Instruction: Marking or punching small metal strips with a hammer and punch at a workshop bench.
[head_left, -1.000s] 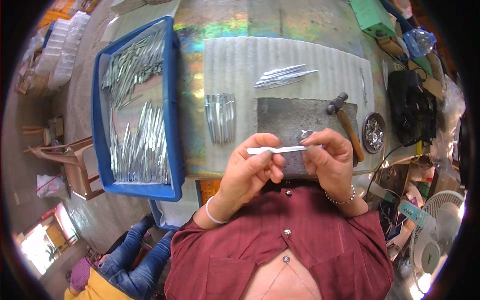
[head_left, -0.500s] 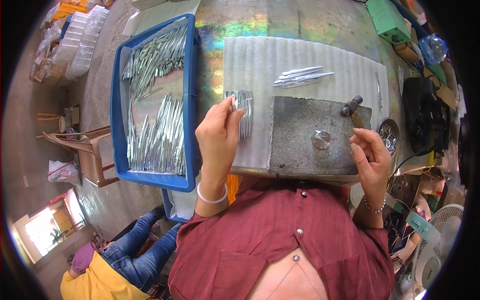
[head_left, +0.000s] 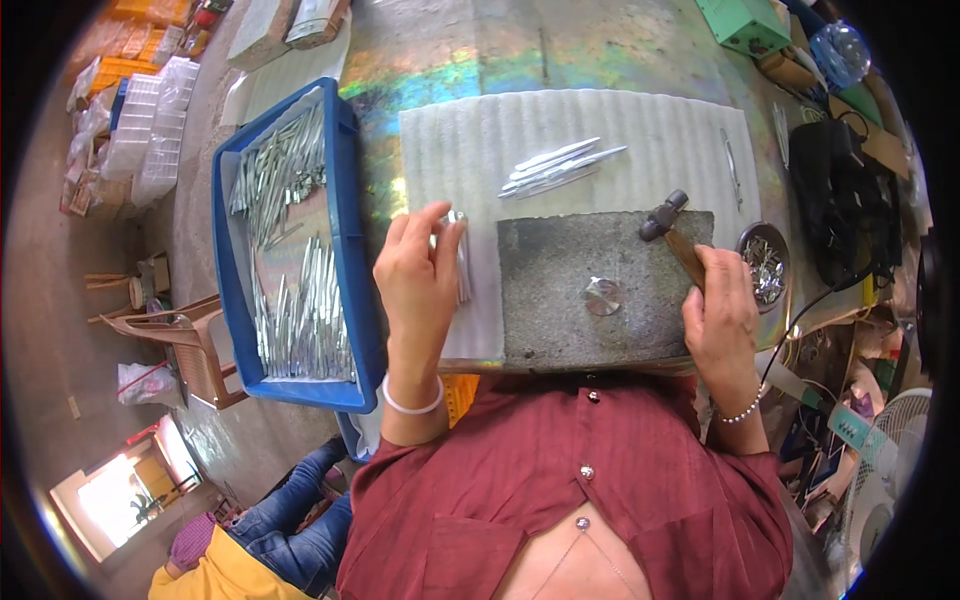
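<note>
My right hand (head_left: 722, 315) curls round the wooden handle of a small hammer (head_left: 684, 255), whose dark head lies over the far right part of a grey slab (head_left: 545, 325). A round shiny metal disc (head_left: 603, 296) rests on the slab. My left hand (head_left: 412, 275) is at a row of slim silver metal pieces (head_left: 463, 265) on the white foam sheet. Its thumb and index finger are pinched together, and whatever is between them is mostly hidden. More slim pointed metal pieces (head_left: 560, 168) lie in a loose pile beyond the slab.
A blue tray (head_left: 347, 230) at the left holds many such pieces in two groups. On the right are a round dish (head_left: 748, 240) of small metal parts, a black bag (head_left: 828, 190) with a cable and a green box (head_left: 742, 25). Another person (head_left: 235, 570) is at lower left.
My right hand has closed on the hammer handle. My left hand has drawn slightly back from the row of metal pieces. The view has shifted a little.
</note>
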